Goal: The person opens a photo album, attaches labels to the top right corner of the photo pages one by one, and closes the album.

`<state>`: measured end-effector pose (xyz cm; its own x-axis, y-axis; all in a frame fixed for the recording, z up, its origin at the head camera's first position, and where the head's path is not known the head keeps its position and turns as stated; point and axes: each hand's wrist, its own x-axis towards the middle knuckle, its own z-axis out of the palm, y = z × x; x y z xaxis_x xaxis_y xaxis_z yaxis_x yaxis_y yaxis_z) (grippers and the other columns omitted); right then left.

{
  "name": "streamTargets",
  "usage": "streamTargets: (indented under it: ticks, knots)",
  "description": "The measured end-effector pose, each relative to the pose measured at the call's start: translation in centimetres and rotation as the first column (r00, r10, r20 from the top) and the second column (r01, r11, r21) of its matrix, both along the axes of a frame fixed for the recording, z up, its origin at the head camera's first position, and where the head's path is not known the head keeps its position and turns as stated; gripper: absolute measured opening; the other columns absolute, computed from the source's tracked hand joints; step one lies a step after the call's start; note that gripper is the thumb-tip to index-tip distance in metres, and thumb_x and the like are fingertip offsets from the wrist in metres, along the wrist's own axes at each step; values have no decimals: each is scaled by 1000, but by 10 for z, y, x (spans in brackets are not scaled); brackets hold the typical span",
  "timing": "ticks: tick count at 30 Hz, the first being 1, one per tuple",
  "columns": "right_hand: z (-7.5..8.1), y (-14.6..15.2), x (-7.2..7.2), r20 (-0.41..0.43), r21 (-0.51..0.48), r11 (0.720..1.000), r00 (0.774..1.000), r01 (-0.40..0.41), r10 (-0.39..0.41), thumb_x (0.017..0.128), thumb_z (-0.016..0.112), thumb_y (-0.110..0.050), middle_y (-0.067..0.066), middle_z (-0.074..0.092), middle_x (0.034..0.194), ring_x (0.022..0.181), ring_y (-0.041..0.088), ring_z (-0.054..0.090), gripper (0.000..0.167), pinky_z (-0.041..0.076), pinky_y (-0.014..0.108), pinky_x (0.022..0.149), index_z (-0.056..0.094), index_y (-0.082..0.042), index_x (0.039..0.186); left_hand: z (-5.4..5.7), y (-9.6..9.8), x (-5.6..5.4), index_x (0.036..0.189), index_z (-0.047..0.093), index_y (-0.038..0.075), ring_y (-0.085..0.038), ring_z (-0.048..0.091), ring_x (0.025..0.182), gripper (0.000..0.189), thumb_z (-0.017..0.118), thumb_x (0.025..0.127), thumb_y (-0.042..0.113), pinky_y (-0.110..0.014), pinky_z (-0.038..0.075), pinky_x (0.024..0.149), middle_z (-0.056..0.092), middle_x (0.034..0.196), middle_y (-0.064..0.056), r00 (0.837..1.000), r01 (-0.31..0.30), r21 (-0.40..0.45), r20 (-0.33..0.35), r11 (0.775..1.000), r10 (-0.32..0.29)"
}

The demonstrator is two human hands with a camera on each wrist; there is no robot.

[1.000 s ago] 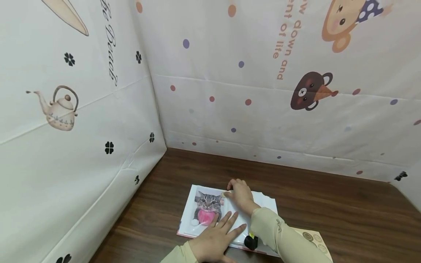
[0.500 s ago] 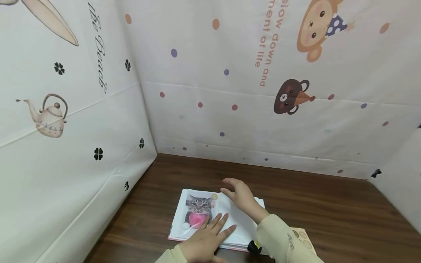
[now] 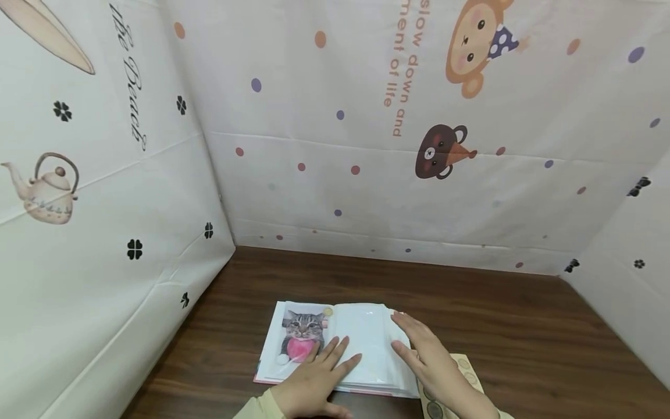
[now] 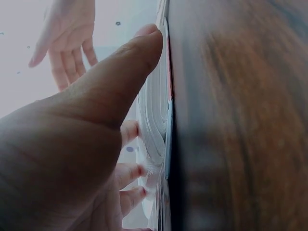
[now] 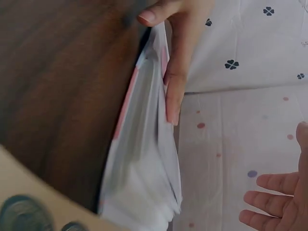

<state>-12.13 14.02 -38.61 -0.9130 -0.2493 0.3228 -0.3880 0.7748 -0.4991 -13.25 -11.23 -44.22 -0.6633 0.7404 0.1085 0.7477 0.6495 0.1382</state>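
Note:
An open photo album (image 3: pixel 361 326) lies on the brown table, its left page bearing a picture of a cat (image 3: pixel 303 329) with a pink heart. A small round gold sticker (image 3: pixel 328 312) sits at the picture's upper right corner. My left hand (image 3: pixel 314 378) rests with spread fingers across the lower middle of the album; in the left wrist view its thumb (image 4: pixel 110 86) points along the page edges. My right hand (image 3: pixel 431 355), fingers extended and nothing in them, hovers by the album's right edge. In the right wrist view its fingers (image 5: pixel 269 202) are apart from the pages.
A tan sheet of round stickers (image 3: pixel 468 369) lies right of the album, partly covered by my right hand. White printed cloth walls (image 3: pixel 335 186) enclose the table (image 3: pixel 502 320) at the back and both sides.
My right hand has left the round sticker by the cat picture and moved right, toward the album's right edge and the sticker sheet. The left hand stays on the album. The view has shifted.

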Motion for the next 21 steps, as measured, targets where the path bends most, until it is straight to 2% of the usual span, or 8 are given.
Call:
streamTargets:
  ticks: [4, 7, 14, 18, 21]
  knots:
    - [-6, 10, 11, -57, 17, 1000, 998, -2, 3, 93, 61, -27, 14, 52, 142, 130, 39, 48, 48, 45, 63, 95, 52, -8, 137, -1, -1, 0, 152, 28, 24, -36, 33, 143, 92, 55, 78, 72, -59, 40, 104, 26, 158, -17, 1000, 0, 4, 2, 1000, 0]
    - [-13, 15, 14, -116, 95, 995, 993, -7, 18, 90, 65, -29, 11, 54, 141, 129, 35, 50, 52, 47, 60, 93, 53, -11, 138, -1, -1, -1, 153, 27, 24, -36, 31, 143, 94, 54, 78, 73, -60, 39, 105, 25, 159, -16, 1000, -5, 7, 20, 1000, 5]
    - [-37, 22, 16, -285, 286, 958, 956, 11, 74, 83, 71, -37, 2, 56, 140, 126, 25, 54, 60, 52, 46, 91, 55, -11, 135, 1, 0, 0, 152, 29, 23, -36, 34, 142, 94, 54, 76, 74, -61, 38, 104, 28, 158, -16, 1000, -2, 11, -10, 1000, 2]
    - [-47, 24, 17, -332, 328, 945, 938, 16, 99, 81, 72, -40, 2, 56, 140, 124, 23, 56, 62, 50, 40, 92, 56, -12, 134, 0, 2, -1, 152, 29, 24, -36, 34, 142, 93, 53, 78, 74, -61, 38, 105, 28, 158, -15, 1000, -2, 8, -4, 1000, 2]
    - [-52, 26, 17, -340, 336, 942, 933, 6, 115, 82, 71, -41, 1, 56, 140, 124, 23, 56, 61, 51, 39, 92, 56, -13, 134, 1, 3, -2, 152, 29, 24, -36, 35, 142, 90, 52, 80, 72, -61, 38, 105, 29, 157, -15, 1000, 4, 9, -3, 1000, -4]
